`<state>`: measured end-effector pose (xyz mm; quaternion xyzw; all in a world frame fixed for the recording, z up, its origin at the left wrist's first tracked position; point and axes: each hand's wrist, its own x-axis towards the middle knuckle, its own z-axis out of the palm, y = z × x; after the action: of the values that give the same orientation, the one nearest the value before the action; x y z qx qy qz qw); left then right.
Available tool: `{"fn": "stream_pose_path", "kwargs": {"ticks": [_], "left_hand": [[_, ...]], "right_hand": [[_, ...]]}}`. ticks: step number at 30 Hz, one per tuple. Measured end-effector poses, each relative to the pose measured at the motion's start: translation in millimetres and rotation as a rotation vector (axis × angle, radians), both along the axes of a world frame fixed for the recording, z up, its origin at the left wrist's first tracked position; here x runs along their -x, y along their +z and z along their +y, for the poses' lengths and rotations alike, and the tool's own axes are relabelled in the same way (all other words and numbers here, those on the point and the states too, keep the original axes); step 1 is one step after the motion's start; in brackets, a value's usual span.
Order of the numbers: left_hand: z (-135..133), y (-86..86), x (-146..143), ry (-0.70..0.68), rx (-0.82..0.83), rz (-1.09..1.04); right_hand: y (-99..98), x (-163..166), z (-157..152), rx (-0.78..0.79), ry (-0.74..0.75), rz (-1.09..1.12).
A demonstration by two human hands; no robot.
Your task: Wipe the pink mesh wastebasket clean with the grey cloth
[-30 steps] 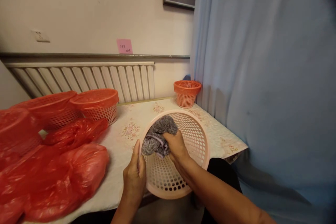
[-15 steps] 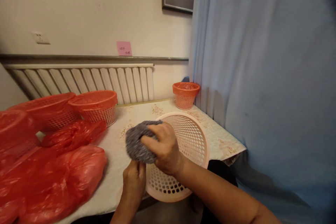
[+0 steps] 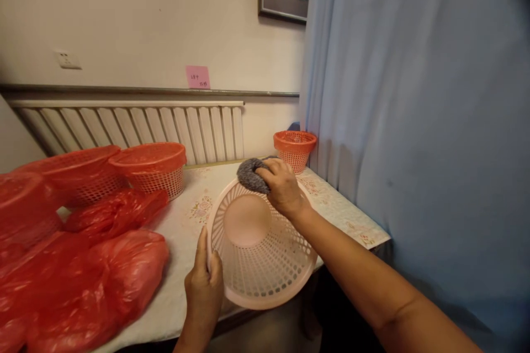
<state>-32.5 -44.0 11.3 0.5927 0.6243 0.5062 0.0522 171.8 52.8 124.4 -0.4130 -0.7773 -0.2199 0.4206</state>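
A pale pink plastic basket with a lattice wall is tilted so that its open mouth faces me over the table's near edge. My left hand grips its rim on the left, thumb on the inner side. In my right hand is a grey cloth, bunched up and pressed to the far rim of the basket. The fingers of that hand are closed round the cloth, and part of the far rim is hidden behind them.
Several baskets lined with red plastic bags stand at the left, with loose red bags in front. A small lined basket stands at the back right. A blue curtain hangs along the right. Behind the flowered tablecloth is a radiator.
My right hand has moved the cloth from the basket's left rim to its far rim. The basket has tipped to show its bottom, and my left hand now grips the left rim.
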Motion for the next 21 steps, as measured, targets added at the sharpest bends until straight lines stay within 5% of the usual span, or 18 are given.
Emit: {"fn": "stream_pose_path", "kwargs": {"ticks": [10,21], "left_hand": [[1.6,0.7,-6.3,0.000,0.009,-0.038],[1.5,-3.4,-7.4,0.017,-0.010,-0.054]], "right_hand": [[-34.8,-61.2,-5.8,0.027,-0.090,0.224],[-91.6,-85.6,-43.0,0.003,-0.176,0.544]]}}
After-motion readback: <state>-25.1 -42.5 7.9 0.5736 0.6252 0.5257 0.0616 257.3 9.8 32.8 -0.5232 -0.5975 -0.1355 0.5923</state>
